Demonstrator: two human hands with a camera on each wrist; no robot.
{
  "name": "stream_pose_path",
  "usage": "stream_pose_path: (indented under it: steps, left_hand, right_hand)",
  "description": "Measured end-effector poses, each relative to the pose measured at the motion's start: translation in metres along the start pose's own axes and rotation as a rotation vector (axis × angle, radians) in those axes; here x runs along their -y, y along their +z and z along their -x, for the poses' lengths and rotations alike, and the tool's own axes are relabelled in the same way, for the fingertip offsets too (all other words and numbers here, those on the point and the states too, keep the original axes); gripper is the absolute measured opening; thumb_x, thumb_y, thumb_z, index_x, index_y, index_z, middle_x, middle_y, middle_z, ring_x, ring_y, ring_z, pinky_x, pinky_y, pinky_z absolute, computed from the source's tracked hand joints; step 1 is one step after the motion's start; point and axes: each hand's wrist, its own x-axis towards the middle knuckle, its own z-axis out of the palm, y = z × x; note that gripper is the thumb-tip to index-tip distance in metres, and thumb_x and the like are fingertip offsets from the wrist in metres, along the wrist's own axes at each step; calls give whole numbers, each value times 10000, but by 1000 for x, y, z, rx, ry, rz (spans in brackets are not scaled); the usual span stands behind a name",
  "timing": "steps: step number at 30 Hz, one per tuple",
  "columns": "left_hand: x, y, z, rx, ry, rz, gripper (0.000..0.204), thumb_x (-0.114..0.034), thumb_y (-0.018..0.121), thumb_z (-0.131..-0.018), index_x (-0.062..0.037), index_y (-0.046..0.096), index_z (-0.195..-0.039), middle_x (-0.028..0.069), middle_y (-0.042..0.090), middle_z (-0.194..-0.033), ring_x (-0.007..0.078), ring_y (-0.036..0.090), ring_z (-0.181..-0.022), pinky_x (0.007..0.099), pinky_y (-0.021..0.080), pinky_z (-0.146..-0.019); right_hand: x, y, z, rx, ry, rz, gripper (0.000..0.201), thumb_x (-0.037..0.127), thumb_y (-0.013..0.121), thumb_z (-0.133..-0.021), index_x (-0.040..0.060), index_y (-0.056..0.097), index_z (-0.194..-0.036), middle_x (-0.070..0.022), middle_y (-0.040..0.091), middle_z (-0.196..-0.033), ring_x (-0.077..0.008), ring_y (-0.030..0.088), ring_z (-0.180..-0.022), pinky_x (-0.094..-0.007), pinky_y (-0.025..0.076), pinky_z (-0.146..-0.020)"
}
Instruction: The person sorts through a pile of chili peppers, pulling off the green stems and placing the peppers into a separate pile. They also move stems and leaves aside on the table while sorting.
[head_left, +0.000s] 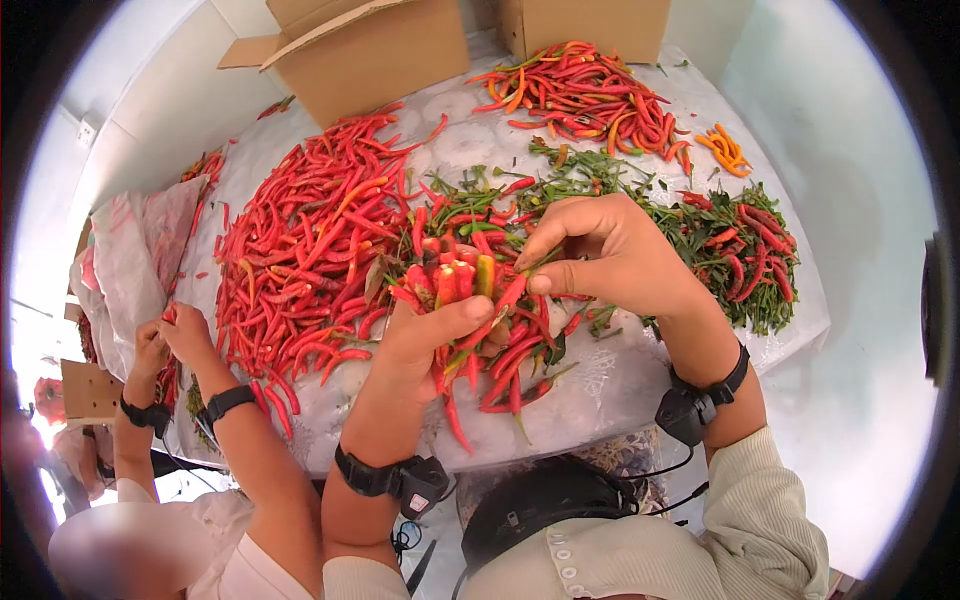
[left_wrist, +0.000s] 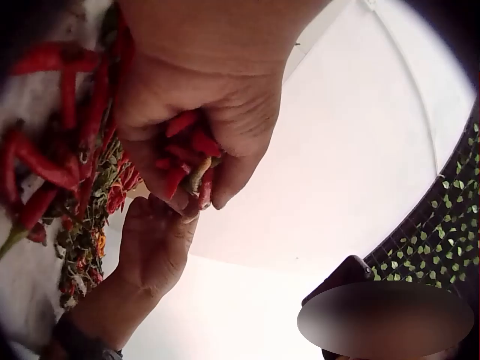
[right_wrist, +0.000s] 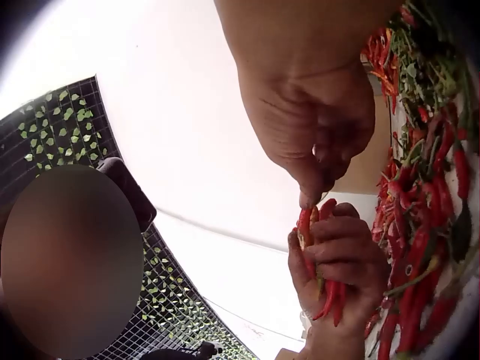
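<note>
My left hand (head_left: 412, 345) grips a bunch of red chili peppers (head_left: 447, 283), cut-looking tops up, with one yellowish pepper (head_left: 485, 275) among them. In the left wrist view, pepper tips (left_wrist: 180, 154) poke out between the curled fingers. Thumb and forefinger of my right hand (head_left: 625, 255) pinch the green stem end of a red chili pepper (head_left: 510, 295) beside the left thumb. Seen from the right wrist, the right fingertips meet the top of the bunch held in the left hand (right_wrist: 349, 259). Loose chili peppers (head_left: 515, 375) with stems lie on the table beneath both hands.
A large heap of red chilies (head_left: 300, 240) covers the table's left. Green stems (head_left: 590, 170) lie mid-table, a stem-and-chili pile (head_left: 765, 250) right, more chilies (head_left: 590, 95) behind, orange ones (head_left: 725, 150) nearby. Cardboard boxes (head_left: 370, 60) stand at the back. Another person's hands (head_left: 180, 335) work at left.
</note>
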Motion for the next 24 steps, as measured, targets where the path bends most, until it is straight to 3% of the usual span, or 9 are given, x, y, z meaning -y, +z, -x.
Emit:
stream_pose_path:
  steps: [3,6,12,18,24]
  left_hand:
    - [-1,-1,0,76,-92,-44,522,-49,729,-668,-38,470,-1121,60,591,-857,146,602,-704,282,502,-610]
    - [4,-1,-1,63,1,-13,532,-32,728,-660,-38,464,-1122,60,589,-868,144,602,-705,280,504,-609]
    - [-2,0,1,61,-71,47,546,7,719,-646,-38,456,-1122,65,583,-876,143,598,-701,265,502,-591]
    - [-1,-1,1,139,-16,7,545,22,721,-633,-50,451,-1101,69,576,-867,143,597,-695,263,501,-573]
    - [1,-6,-1,193,-10,-45,562,32,719,-614,-57,437,-1092,52,559,-905,124,581,-781,245,488,-635]
  right_hand:
    - [-1,2,0,8,-23,-8,145,13,716,-708,-1,645,-834,-30,583,-775,-96,554,-708,-227,444,-637]
    - [-2,2,0,36,-22,24,133,19,709,-717,-4,636,-825,-28,581,-773,-94,548,-702,-227,443,-639]
    - [-6,2,-1,96,21,-47,108,57,670,-774,-18,616,-830,-24,580,-778,-81,533,-710,-225,438,-644]
    - [-10,3,-1,132,-16,-92,141,125,646,-810,-9,629,-851,-6,614,-761,-59,528,-711,-223,440,-645]
    - [-10,3,-2,220,7,-155,186,171,651,-815,-9,605,-819,-7,566,-770,-67,518,-731,-217,422,-654]
